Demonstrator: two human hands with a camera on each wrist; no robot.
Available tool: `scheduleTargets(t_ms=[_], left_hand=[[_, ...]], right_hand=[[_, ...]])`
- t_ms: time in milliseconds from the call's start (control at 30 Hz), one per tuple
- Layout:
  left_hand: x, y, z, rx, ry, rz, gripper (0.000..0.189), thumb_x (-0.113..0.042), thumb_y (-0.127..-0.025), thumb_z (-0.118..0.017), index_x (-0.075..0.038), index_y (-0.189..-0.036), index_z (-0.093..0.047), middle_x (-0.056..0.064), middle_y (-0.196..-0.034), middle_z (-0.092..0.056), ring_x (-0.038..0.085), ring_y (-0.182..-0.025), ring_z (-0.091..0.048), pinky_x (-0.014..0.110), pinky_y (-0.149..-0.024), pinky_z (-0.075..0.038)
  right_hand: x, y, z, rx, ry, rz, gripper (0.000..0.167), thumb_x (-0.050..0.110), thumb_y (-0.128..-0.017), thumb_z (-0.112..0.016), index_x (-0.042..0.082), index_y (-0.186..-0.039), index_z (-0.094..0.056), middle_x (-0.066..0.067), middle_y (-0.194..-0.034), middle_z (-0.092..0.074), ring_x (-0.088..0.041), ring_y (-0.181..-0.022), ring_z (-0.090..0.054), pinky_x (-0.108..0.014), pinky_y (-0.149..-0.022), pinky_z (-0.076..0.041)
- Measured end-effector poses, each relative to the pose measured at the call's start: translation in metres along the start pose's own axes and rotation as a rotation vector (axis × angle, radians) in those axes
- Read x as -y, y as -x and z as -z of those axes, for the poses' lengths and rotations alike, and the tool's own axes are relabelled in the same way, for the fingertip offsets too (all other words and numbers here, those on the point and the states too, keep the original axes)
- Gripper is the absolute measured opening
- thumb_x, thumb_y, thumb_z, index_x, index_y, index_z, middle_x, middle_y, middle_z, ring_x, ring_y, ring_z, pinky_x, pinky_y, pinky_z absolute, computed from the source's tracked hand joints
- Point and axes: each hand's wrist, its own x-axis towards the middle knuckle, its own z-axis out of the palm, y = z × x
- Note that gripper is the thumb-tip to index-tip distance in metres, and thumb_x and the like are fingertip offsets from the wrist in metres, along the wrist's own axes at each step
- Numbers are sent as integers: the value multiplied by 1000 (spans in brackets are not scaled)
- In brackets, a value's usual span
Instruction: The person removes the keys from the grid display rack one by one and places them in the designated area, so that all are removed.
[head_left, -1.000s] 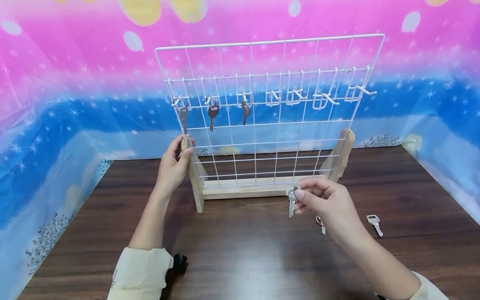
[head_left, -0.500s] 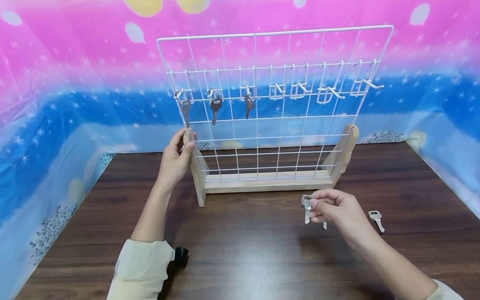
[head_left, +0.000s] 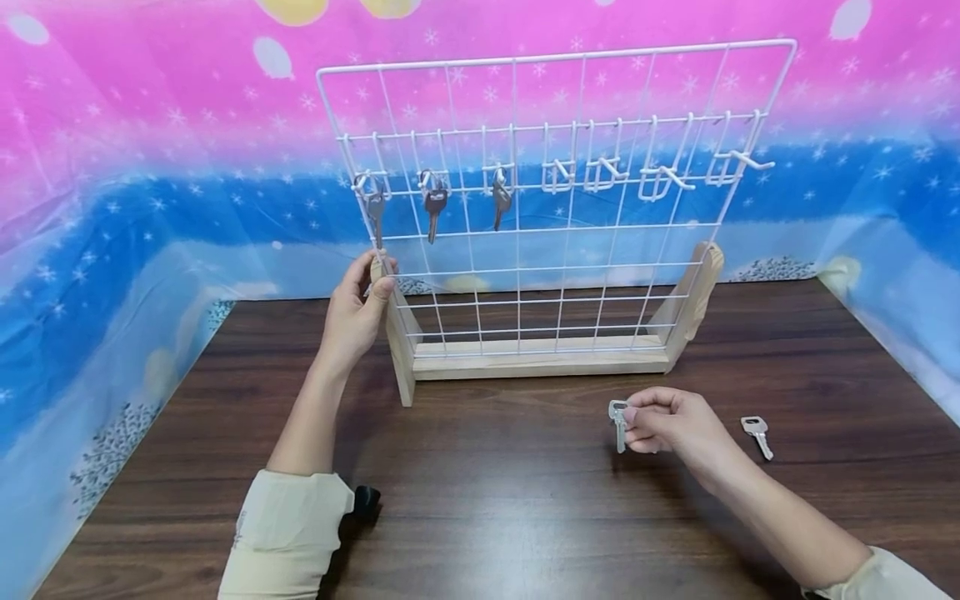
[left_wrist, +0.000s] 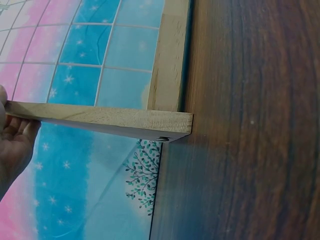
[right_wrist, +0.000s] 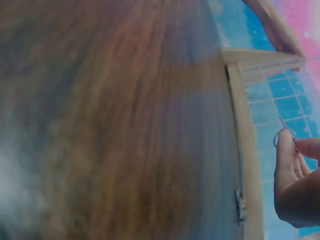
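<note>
My left hand (head_left: 356,312) grips the left wooden upright (head_left: 402,358) of a stand holding a white wire grid (head_left: 517,267). In the left wrist view, its fingers wrap the upright's upper end. Between thumb and fingers, my right hand (head_left: 675,425) pinches a silver key (head_left: 620,433) hanging bit down in front of the stand's base. Its thin ring (right_wrist: 275,140) shows at the fingertips in the right wrist view. Three keys hang from the left hooks: one key (head_left: 377,212) at the end, another key (head_left: 434,210) beside it, a third key (head_left: 501,202) further right.
Several white hooks (head_left: 660,182) on the grid's right half carry no keys. A loose key (head_left: 757,435) lies on the dark wooden table (head_left: 487,500), right of my right hand. Near the left sleeve is a black object (head_left: 366,502). A patterned cloth (head_left: 187,217) stands behind.
My right hand has drawn back from the stand's base with the key, toward the right and nearer me, now covering the ringed key on the table. My left hand keeps its grip.
</note>
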Motion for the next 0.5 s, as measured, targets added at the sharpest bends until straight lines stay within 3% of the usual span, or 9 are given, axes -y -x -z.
scheduleTargets(t_ms=[267, 500], left_hand=[[-1, -2, -2, 2, -2, -6, 51, -28, -92, -49, 1, -134, -42, 17, -125, -52, 22, -119, -46, 41, -96, -37], [-33, 8, -2, 14, -25, 36, 41, -9, -96, -45, 8, -133, -38, 24, -127, -49, 31, -121, -44, 44, -97, -36]], right_hand=[[-9, -9, 5, 22, 35, -52, 23, 0, -85, -57, -14, -102, -51, -8, -77, -63, -15, -65, -64, -30, -63, -54], [-15, -15, 2, 64, 86, -85, 22, -2, -86, -57, -15, -102, -50, -9, -77, -66, -16, -65, -64, -30, -61, -54]])
